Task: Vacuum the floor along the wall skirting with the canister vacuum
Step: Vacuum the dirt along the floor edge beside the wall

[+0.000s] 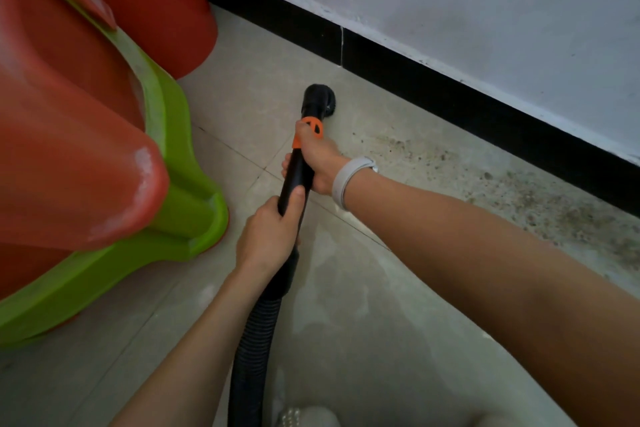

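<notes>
A black vacuum wand [293, 177] with an orange collar [313, 126] points away from me toward the wall. Its round black brush nozzle [320, 100] rests on the pale tiled floor [363, 305], a short way from the black skirting [433, 94]. My right hand [320, 159], with a pale band on the wrist, grips the wand just below the orange collar. My left hand [270, 236] grips the wand lower down, where it meets the ribbed black hose [254, 350]. The canister is out of view.
A large red and green plastic piece [104, 135] stands on the left, close to the wand. Dark dirt specks [540, 204] cover the floor along the skirting on the right. A white wall [485, 3] rises above the skirting.
</notes>
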Demonstrator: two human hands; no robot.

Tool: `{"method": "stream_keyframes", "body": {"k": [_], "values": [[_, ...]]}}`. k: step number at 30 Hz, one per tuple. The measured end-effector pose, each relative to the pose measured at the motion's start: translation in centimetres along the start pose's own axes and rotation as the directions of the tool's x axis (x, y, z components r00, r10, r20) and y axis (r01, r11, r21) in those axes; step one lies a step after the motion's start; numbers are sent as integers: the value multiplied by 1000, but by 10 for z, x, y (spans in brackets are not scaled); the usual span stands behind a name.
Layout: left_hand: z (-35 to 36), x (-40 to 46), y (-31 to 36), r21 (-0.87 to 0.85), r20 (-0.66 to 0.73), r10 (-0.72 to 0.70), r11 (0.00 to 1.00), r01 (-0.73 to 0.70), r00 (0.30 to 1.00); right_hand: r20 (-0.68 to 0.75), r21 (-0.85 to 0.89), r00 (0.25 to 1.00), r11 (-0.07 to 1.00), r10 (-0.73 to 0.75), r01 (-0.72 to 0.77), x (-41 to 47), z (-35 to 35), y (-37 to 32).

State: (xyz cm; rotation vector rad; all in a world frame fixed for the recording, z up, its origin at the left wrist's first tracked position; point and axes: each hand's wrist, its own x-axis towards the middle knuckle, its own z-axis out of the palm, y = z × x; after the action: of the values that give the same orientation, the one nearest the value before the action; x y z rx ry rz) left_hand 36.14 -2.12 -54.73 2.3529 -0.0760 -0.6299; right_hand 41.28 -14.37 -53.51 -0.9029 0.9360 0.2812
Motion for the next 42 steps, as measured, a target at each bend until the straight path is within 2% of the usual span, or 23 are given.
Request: {"method": "stream_keyframes", "body": {"k": [6,11,17,22,27,35,42], "values": [[1,39,39,55,40,50,997,-53,998,-30,35,999,998,-43,44,22,-8,-40],[1,24,16,129,9,33,991,-34,999,56,73,998,997,6,-10,14,-8,-20],[3,-13,-22,-20,117,-82,996,85,990,78,28,997,1000,9,-11,-13,0,42],[-1,-41,-23,-136,106,-75,987,89,992,89,-2,993,997,73,-73,-29,-5,49],[1,-32,-9,-205,145,-66,974,95,987,16,-14,999,999,43,-43,-24,-7,32],[26,-44,10,-142,312,19,989,27,950,-151,44,988,999,27,-21,-36,-57,32],[59,-69,21,-139,551,92,990,-18,829,-286,195,957,981,40,18,-75,-130,55]]}}
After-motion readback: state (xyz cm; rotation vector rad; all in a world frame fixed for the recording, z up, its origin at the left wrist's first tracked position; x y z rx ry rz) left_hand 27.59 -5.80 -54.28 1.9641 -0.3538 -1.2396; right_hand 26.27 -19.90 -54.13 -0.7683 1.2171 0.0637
